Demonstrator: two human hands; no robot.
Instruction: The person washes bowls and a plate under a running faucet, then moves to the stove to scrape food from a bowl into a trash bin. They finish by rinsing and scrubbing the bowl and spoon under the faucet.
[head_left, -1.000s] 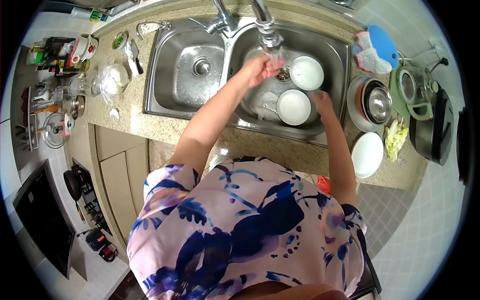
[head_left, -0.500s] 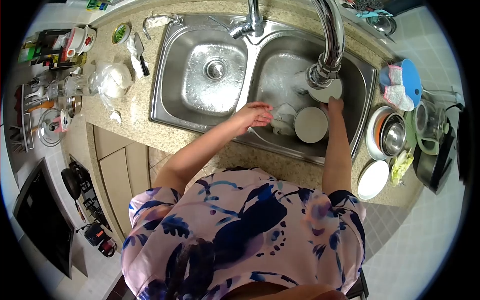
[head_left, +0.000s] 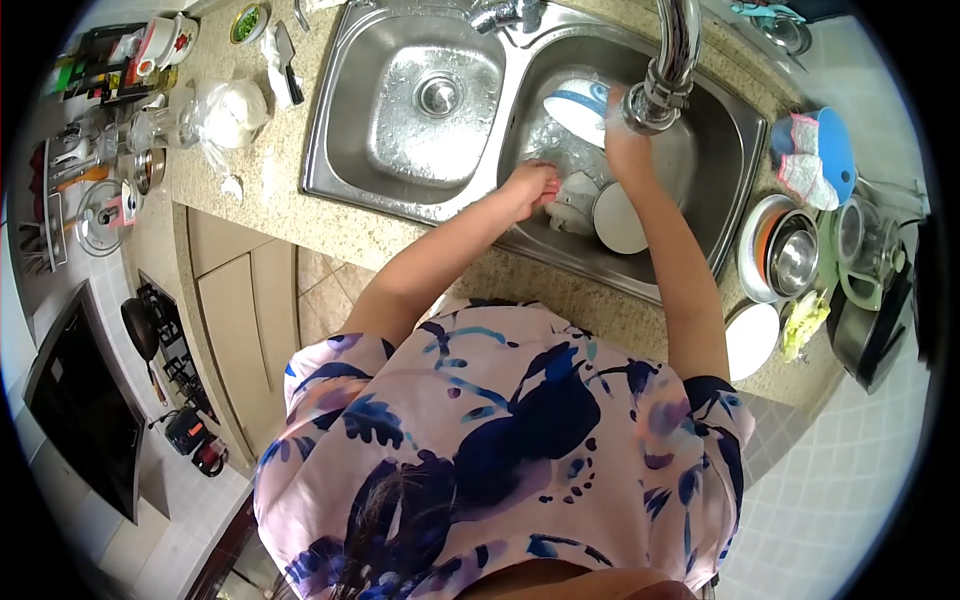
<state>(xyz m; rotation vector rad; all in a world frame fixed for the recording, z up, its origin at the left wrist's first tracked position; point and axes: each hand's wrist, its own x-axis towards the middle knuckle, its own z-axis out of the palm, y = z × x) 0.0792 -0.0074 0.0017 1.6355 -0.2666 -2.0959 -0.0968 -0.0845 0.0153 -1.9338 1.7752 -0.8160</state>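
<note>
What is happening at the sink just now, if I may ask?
A person at a double sink holds a tilted, blue-patterned bowl in the right hand, close to the faucet. The left hand is beside what looks like a white cloth. A second bowl sits in the same basin.
</note>
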